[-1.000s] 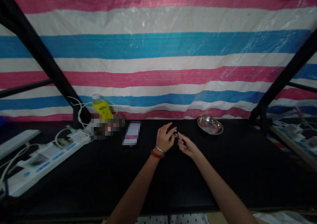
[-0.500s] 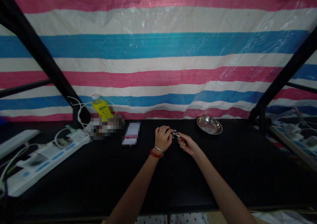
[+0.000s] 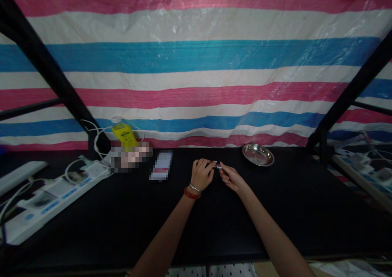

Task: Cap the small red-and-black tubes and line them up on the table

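Note:
My left hand (image 3: 202, 174), with a silver and a reddish bangle at the wrist, is closed at the middle of the black table (image 3: 128, 228). Facing it, my right hand (image 3: 232, 178) pinches with thumb and fingers. Between the fingertips of both hands shows a small, shiny metallic piece (image 3: 217, 167); it is too small and partly covered for me to tell its kind. A round, shallow steel dish (image 3: 258, 154) lies to the right, beyond my right hand.
Left of my hands lies a blurred phone (image 3: 161, 165). Behind it stands a yellow bottle (image 3: 124, 136) beside a pixelated item (image 3: 132, 156). A white power strip (image 3: 58, 203) with cables runs along the left. Black frame posts (image 3: 343, 93) flank a striped sheet (image 3: 196, 56).
The metallic piece between my fingertips sits at a slightly different angle and less of it shows. Both hands stay in nearly the same place.

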`<move>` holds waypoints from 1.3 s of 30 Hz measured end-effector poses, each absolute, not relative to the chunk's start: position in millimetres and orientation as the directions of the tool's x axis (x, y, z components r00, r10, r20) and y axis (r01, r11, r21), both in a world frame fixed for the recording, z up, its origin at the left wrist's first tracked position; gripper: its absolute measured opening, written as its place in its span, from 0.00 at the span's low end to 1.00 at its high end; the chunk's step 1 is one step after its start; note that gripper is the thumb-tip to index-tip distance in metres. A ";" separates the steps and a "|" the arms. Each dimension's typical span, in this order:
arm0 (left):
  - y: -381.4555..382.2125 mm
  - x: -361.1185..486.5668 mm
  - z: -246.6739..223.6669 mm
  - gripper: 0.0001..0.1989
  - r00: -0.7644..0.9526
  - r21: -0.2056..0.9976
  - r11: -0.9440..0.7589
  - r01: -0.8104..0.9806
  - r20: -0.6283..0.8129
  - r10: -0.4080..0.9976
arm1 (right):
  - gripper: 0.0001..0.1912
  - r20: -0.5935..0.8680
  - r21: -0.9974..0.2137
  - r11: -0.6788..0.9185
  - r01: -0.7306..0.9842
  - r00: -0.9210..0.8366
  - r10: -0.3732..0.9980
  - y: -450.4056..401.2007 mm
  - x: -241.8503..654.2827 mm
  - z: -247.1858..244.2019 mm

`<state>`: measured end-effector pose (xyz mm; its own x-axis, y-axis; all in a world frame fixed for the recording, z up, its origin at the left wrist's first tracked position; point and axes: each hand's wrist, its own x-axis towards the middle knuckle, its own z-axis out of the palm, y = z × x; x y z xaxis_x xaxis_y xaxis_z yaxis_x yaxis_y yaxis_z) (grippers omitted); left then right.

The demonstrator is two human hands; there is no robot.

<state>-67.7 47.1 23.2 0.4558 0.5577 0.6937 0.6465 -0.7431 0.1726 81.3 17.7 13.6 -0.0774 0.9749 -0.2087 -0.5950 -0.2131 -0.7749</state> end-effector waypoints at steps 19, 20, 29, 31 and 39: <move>45.8 -70.1 23.7 0.10 0.528 0.198 -0.742 0.640 0.589 0.612 | 0.16 -0.184 -0.788 -0.224 -0.573 -0.129 0.975 15.5 81.3 16.0; 45.8 -70.1 23.8 0.10 0.533 0.198 -0.745 0.637 0.584 0.612 | 0.15 -0.184 -0.788 -0.227 -0.573 -0.133 0.974 15.6 81.5 15.8; 45.9 -69.8 24.7 0.07 0.552 0.191 -0.738 0.647 0.550 0.626 | 0.14 -0.240 -0.723 -0.152 -0.674 0.038 0.970 23.7 94.2 10.2; 45.7 -69.5 25.2 0.07 0.558 0.186 -0.739 0.648 0.544 0.626 | 0.12 -0.240 -0.700 -0.115 -0.705 0.079 0.968 25.9 98.5 8.5; 46.1 -70.3 25.2 0.07 0.597 0.156 -0.749 0.643 0.510 0.619 | 0.09 -0.210 -0.742 0.050 -0.669 0.302 0.930 31.8 109.2 -5.0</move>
<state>-70.3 46.1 25.2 0.5972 0.6190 0.5100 0.6434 -0.7494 0.1562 109.2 31.8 -5.0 0.3022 0.9297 -0.2104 -0.6691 0.0496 -0.7415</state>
